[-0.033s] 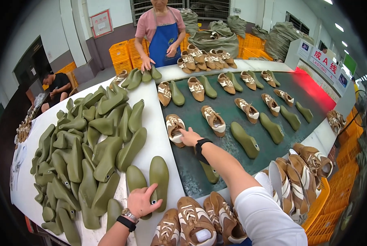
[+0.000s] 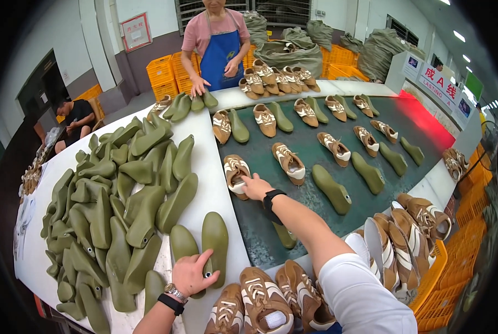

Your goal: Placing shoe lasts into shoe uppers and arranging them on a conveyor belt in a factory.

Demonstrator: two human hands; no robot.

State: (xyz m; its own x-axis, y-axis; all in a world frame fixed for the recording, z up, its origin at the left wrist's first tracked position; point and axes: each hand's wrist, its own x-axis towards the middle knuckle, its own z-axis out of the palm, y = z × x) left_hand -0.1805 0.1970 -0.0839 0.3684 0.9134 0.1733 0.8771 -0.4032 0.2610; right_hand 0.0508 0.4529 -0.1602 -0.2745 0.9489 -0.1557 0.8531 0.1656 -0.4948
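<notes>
My left hand (image 2: 191,275) is closed at the heel ends of two green shoe lasts on the white tabletop. Its outstretched thumb or finger lies against the right-hand shoe last (image 2: 215,239); the other last (image 2: 183,242) is partly covered by the hand. My right hand (image 2: 256,187) reaches onto the dark green belt (image 2: 260,222) and grips the heel of a brown and white sneaker (image 2: 236,168), with fingertips at its opening. Another green last (image 2: 285,236) lies partly hidden beneath my right forearm.
A large heap of green lasts (image 2: 107,211) covers the left tabletop. Sneakers and lasts stand in rows along the belt. More sneakers (image 2: 265,300) line the near edge, beside an orange crate (image 2: 430,278). Across the table, a person in a blue apron (image 2: 222,58) touches several lasts.
</notes>
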